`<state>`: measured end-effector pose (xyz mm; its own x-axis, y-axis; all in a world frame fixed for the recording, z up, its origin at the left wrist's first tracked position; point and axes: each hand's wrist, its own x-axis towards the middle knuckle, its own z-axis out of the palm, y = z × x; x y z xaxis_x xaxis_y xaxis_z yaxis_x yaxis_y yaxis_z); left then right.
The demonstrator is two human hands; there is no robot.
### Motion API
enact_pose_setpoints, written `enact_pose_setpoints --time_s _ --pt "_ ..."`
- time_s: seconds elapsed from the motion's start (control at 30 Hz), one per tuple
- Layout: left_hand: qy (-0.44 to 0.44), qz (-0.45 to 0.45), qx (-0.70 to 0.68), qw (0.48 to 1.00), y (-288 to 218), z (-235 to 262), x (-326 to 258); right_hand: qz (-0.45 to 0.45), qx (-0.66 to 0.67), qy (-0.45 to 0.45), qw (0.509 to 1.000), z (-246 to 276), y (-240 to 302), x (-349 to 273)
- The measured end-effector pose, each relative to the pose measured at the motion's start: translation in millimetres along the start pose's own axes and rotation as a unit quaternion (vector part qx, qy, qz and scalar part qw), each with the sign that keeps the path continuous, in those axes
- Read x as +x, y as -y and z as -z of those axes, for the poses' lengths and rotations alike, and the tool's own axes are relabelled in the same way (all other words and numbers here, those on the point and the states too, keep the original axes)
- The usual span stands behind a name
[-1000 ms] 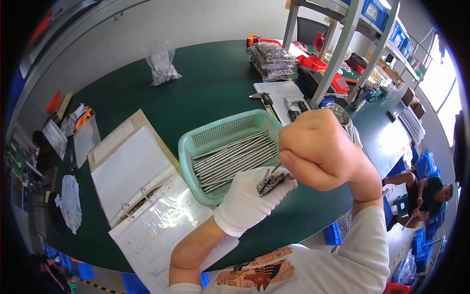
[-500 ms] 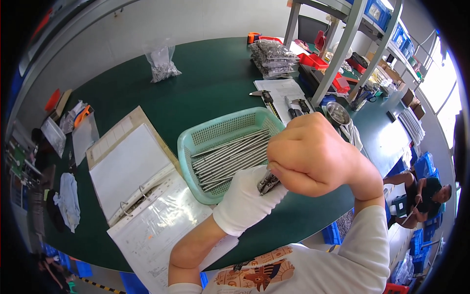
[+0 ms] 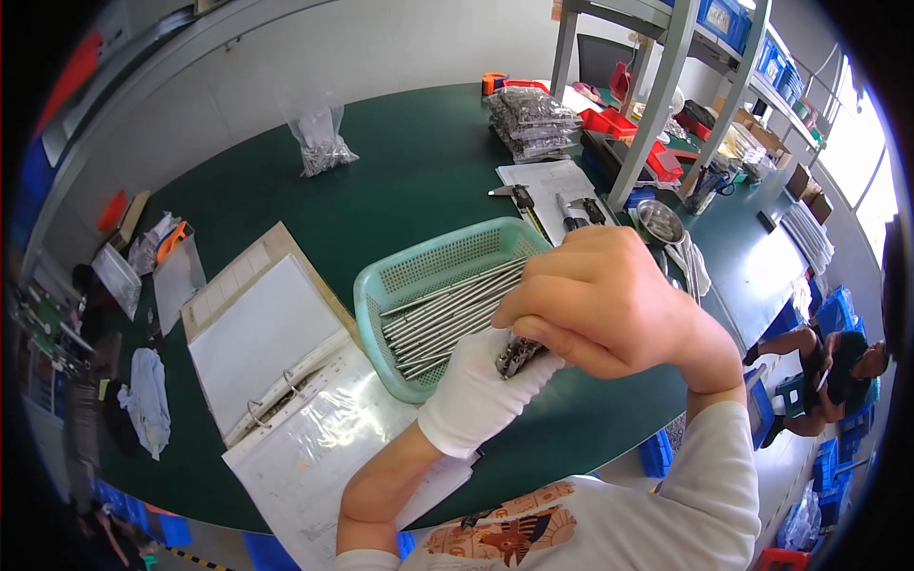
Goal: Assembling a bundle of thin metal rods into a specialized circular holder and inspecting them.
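Observation:
My left hand (image 3: 476, 392), in a white glove, is closed around a small bunch of shiny metal parts (image 3: 519, 357); their full shape is hidden in the fist. Bare and curled, my right hand (image 3: 614, 300) sits right above it, thumb and forefinger pinched together at the top of the bunch. Whatever lies between those fingertips is hidden. Behind both hands stands a pale green perforated basket (image 3: 369, 295), with several thin metal rods (image 3: 443, 319) lying lengthwise in it. My right hand covers the basket's right end.
An open ring binder (image 3: 262, 333) lies left of the basket. Beyond are calipers (image 3: 519, 198) on paper, stacked bags of metal parts (image 3: 535, 119) and another bag (image 3: 324, 143). A metal bowl (image 3: 659, 221) and shelf post (image 3: 657, 105) stand right. Another person (image 3: 838, 376) sits far right.
My right hand has turned slightly and its pinched fingertips have shifted left over the bunch. More of the metal parts' ends show in my left hand. The whole view has shifted a little.

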<state>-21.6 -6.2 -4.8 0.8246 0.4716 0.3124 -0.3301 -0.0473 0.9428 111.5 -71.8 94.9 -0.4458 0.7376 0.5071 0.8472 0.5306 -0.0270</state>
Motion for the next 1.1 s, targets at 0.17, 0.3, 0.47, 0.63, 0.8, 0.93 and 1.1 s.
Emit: enact_pose_setpoints --time_s 0.17,0.3,0.47,0.63,0.8,0.93,1.1 --pt "0.006 0.040 -0.018 0.999 -11 -5 0 -0.035 0.174 -0.112 0.978 0 1 -4" --pt "0.007 0.039 -0.012 0.999 -11 -3 0 -0.073 0.241 -0.102 0.962 -3 7 -8" --pt "-0.006 0.005 -0.006 1.000 -8 -3 1 -0.116 0.301 -0.097 0.942 -8 5 -9" --pt "0.036 -0.097 0.094 0.990 26 9 4 -0.059 0.137 -0.050 0.987 -9 4 2" --pt "-0.019 -0.083 0.083 0.993 5 1 0 0.024 0.037 -0.026 0.999 -9 4 7" --pt "-0.010 -0.038 0.043 0.998 -3 0 -1 -0.039 0.133 -0.052 0.989 -5 7 11" --pt "-0.015 -0.079 0.087 0.993 4 3 0 -0.048 0.174 -0.026 0.983 -14 9 11"
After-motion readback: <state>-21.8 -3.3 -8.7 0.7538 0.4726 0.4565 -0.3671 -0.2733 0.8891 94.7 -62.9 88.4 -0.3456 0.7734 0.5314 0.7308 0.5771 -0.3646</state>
